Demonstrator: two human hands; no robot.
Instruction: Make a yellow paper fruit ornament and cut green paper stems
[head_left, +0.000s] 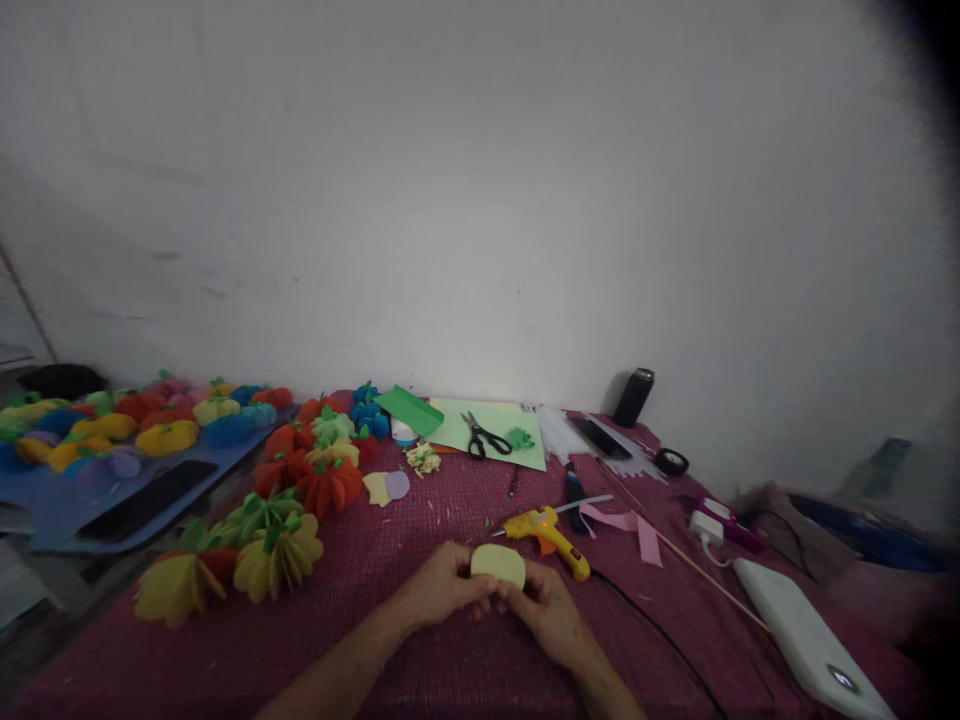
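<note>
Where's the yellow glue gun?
In the head view, the glue gun lies right of centre, just beyond the right hand and left of the pink strip.

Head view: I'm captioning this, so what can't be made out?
Head view:
Underside of the rounded pale-yellow papery piece: hidden by its top, left hand and right hand.
Display on the white rectangular device: too small.
Thin black cord: cut off by bottom edge.

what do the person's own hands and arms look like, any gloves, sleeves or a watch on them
The left hand and right hand are ungloved. The left forearm and right forearm are bare, with no sleeve, watch or bracelet in view.
</note>
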